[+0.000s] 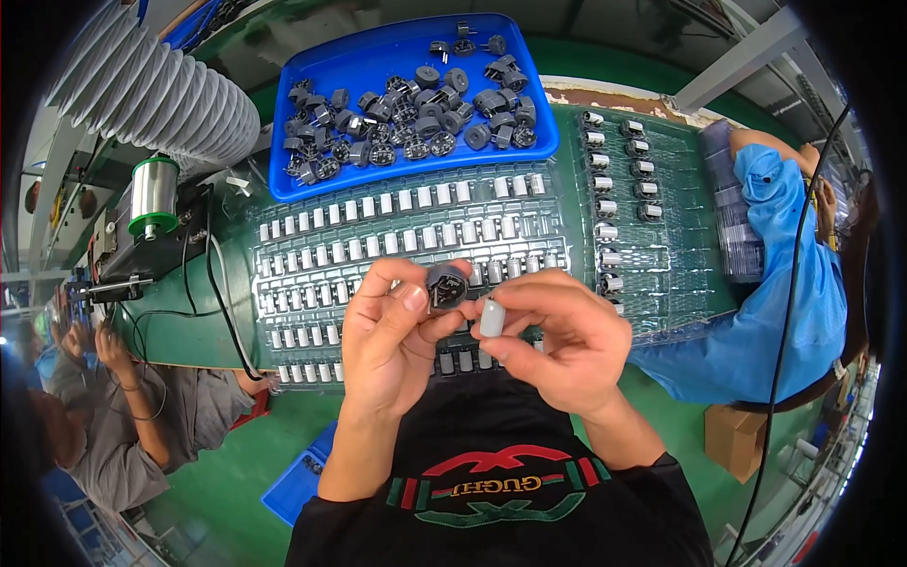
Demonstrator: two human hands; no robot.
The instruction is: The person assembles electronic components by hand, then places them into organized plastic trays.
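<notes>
Between the thumb and fingers of my left hand (pixel 378 335) is a round dark grey part (pixel 448 285), its hollow side with metal pins or wires inside turned toward me. My right hand (pixel 572 345) pinches a small whitish cylinder (pixel 492 319) between thumb and fingertips, close beside the grey part. Whether the two are joined by a wire I cannot make out. Beneath both hands lies a clear plastic tray (pixel 548 225) with rows of similar white cylinders. My hands hide part of its lower rows.
Behind stands a blue tray (pixel 378 68) piled with dark grey round parts. Another clear tray (pixel 685 203) with cylinders lies right. At left are a solder-wire spool (pixel 153 194), a ribbed hose (pixel 156 85) and a black cable (pixel 222 293). Other people sit at both sides.
</notes>
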